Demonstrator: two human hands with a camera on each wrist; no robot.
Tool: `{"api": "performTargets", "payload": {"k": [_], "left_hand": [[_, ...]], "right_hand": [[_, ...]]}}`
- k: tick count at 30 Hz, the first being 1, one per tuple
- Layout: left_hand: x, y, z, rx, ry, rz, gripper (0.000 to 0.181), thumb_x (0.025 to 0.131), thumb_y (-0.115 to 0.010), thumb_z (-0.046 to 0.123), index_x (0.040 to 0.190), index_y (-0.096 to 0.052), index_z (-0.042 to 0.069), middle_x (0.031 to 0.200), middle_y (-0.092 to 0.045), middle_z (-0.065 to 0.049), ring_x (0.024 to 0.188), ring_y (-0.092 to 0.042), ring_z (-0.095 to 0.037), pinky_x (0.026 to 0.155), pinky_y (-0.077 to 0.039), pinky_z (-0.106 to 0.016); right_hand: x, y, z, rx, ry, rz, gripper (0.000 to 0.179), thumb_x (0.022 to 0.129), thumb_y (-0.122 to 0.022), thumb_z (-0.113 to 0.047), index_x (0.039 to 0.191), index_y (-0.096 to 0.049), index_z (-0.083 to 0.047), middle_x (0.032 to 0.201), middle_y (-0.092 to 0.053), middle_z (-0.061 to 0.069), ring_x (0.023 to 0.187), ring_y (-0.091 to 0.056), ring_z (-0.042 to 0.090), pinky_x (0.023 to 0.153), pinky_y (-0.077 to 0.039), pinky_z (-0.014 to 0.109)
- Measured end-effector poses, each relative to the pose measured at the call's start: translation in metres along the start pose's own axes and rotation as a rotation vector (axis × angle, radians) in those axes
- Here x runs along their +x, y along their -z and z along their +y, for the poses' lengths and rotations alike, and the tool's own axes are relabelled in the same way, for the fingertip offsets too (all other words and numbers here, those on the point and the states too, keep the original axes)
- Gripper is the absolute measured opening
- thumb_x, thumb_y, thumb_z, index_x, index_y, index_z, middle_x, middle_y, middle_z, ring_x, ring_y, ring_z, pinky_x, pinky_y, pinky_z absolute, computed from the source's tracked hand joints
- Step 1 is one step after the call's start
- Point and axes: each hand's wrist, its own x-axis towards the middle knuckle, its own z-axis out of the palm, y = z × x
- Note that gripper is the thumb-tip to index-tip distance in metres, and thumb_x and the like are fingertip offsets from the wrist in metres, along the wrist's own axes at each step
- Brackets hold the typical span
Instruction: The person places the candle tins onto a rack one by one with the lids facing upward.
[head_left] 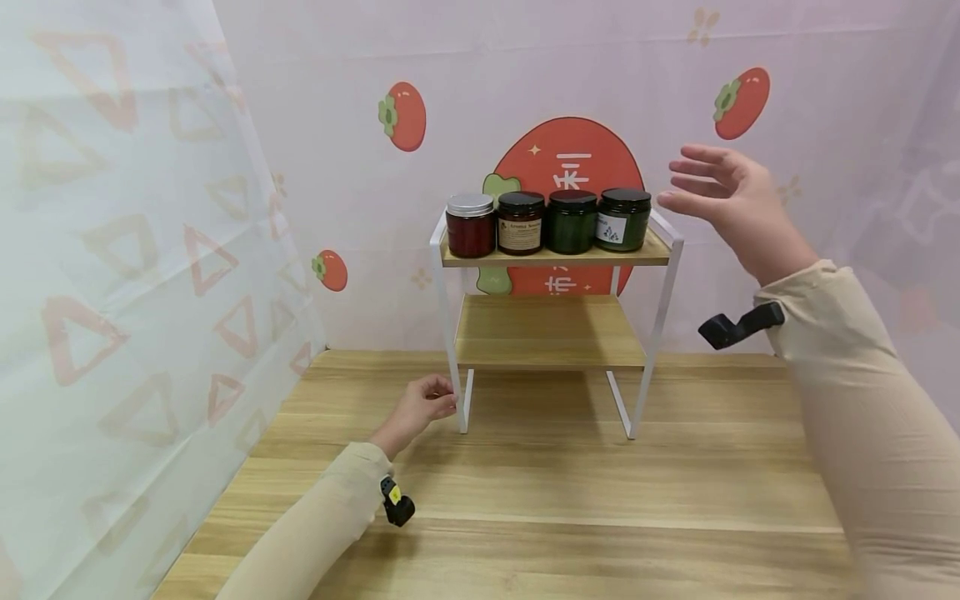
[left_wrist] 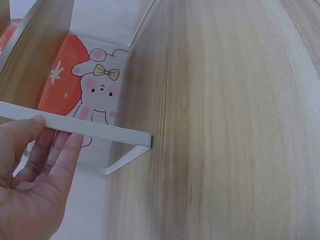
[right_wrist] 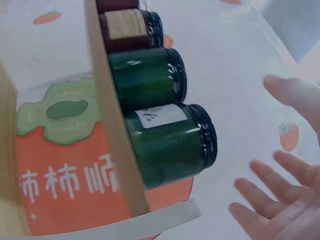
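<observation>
A two-tier shelf rack with a white metal frame and wooden boards [head_left: 551,329] stands on the table. Low on its left side, my left hand [head_left: 423,404] pinches the front white leg [left_wrist: 100,129], thumb on one face and fingers behind. Several lidded jars line the top board: a dark red one with a silver lid [head_left: 471,227], a brown one with a tan label [head_left: 521,223], a plain green one [head_left: 572,222] and a green one with a white label [head_left: 623,221]. My right hand [head_left: 731,196] hovers beside that last jar, fingers spread and holding nothing.
The rack's lower board [head_left: 551,333] bears nothing. Wood-grain tabletop [head_left: 540,492] extends in front and to both sides. Printed cloth [head_left: 360,208] hangs close behind the rack, and another patterned sheet [head_left: 150,250] borders the left side.
</observation>
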Motion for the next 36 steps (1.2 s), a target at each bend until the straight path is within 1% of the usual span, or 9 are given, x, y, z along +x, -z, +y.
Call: {"api": "performTargets", "payload": {"k": [2, 5, 8, 13, 19, 21, 26, 30, 36], "left_hand": [[0.0, 0.0, 0.0, -0.001, 0.002, 0.002, 0.014, 0.092, -0.061, -0.003, 0.104, -0.056, -0.009, 0.096, -0.058, -0.009, 0.101, -0.059, -0.033, 0.087, -0.059, -0.03], [0.0, 0.0, 0.0, 0.0, 0.002, 0.003, 0.014, 0.092, -0.061, -0.003, 0.104, -0.056, -0.009, 0.096, -0.058, -0.009, 0.101, -0.059, -0.031, 0.088, -0.059, -0.032], [-0.001, 0.0, 0.001, -0.001, 0.002, 0.003, 0.014, 0.092, -0.061, -0.003, 0.104, -0.056, -0.009, 0.097, -0.058, -0.009, 0.101, -0.059, -0.032, 0.089, -0.059, -0.033], [-0.001, 0.0, 0.002, -0.001, 0.006, 0.007, 0.013, 0.092, -0.061, -0.003, 0.103, -0.056, -0.007, 0.097, -0.058, -0.009, 0.102, -0.06, -0.032, 0.088, -0.059, -0.03], [0.001, 0.0, 0.002, 0.006, 0.004, 0.014, 0.014, 0.092, -0.061, -0.003, 0.104, -0.056, -0.009, 0.097, -0.059, -0.01, 0.102, -0.059, -0.033, 0.088, -0.059, -0.03], [0.0, -0.001, 0.003, 0.009, 0.004, 0.012, 0.015, 0.092, -0.061, -0.002, 0.104, -0.056, -0.009, 0.098, -0.058, -0.011, 0.101, -0.06, -0.032, 0.088, -0.059, -0.031], [-0.002, 0.0, 0.004, 0.016, 0.006, 0.005, 0.016, 0.092, -0.061, -0.001, 0.105, -0.056, -0.009, 0.098, -0.058, -0.011, 0.098, -0.06, -0.026, 0.089, -0.058, -0.031], [-0.001, -0.001, 0.004, 0.007, 0.008, 0.006, 0.016, 0.092, -0.061, -0.002, 0.105, -0.056, -0.009, 0.098, -0.059, -0.01, 0.102, -0.059, -0.031, 0.089, -0.058, -0.031], [-0.001, -0.001, 0.003, -0.001, 0.009, 0.011, 0.013, 0.092, -0.059, -0.004, 0.104, -0.056, -0.01, 0.097, -0.058, -0.01, 0.103, -0.059, -0.034, 0.09, -0.058, -0.033]], "right_hand": [[-0.007, -0.001, 0.003, 0.103, 0.051, 0.042, 0.063, 0.085, -0.074, -0.007, 0.141, -0.045, -0.014, 0.131, -0.056, -0.002, 0.119, -0.055, 0.007, 0.101, -0.046, 0.013], [-0.018, -0.004, 0.009, 0.198, 0.14, 0.093, 0.058, 0.082, -0.075, -0.001, 0.135, -0.051, -0.009, 0.125, -0.06, 0.001, 0.113, -0.058, 0.009, 0.085, -0.052, 0.008], [-0.029, -0.007, 0.015, 0.204, 0.204, 0.127, 0.054, 0.082, -0.075, 0.0, 0.131, -0.054, -0.008, 0.122, -0.062, 0.003, 0.111, -0.061, 0.009, 0.083, -0.053, 0.008], [-0.045, -0.012, 0.026, 0.189, 0.254, 0.138, 0.051, 0.081, -0.074, 0.004, 0.128, -0.057, -0.007, 0.12, -0.063, 0.005, 0.11, -0.062, 0.01, 0.085, -0.052, 0.008], [-0.064, -0.018, 0.037, 0.251, 0.263, 0.098, 0.048, 0.083, -0.07, 0.008, 0.127, -0.056, -0.003, 0.119, -0.064, 0.007, 0.108, -0.062, 0.012, 0.087, -0.054, 0.012], [-0.069, -0.019, 0.04, 0.244, 0.256, 0.084, 0.047, 0.084, -0.069, 0.008, 0.128, -0.056, -0.002, 0.118, -0.064, 0.007, 0.108, -0.062, 0.012, 0.087, -0.054, 0.012], [-0.081, -0.022, 0.054, 0.159, 0.239, 0.072, 0.046, 0.084, -0.069, 0.006, 0.128, -0.055, 0.0, 0.117, -0.065, 0.004, 0.106, -0.063, 0.01, 0.086, -0.053, 0.011], [-0.088, -0.025, 0.068, 0.125, 0.225, 0.075, 0.045, 0.084, -0.069, 0.007, 0.126, -0.057, -0.002, 0.114, -0.067, -0.001, 0.104, -0.064, 0.007, 0.085, -0.053, 0.01], [-0.096, -0.029, 0.09, 0.141, 0.202, 0.055, 0.044, 0.085, -0.067, 0.009, 0.126, -0.056, 0.001, 0.113, -0.067, -0.003, 0.103, -0.064, 0.006, 0.085, -0.053, 0.01]]}}
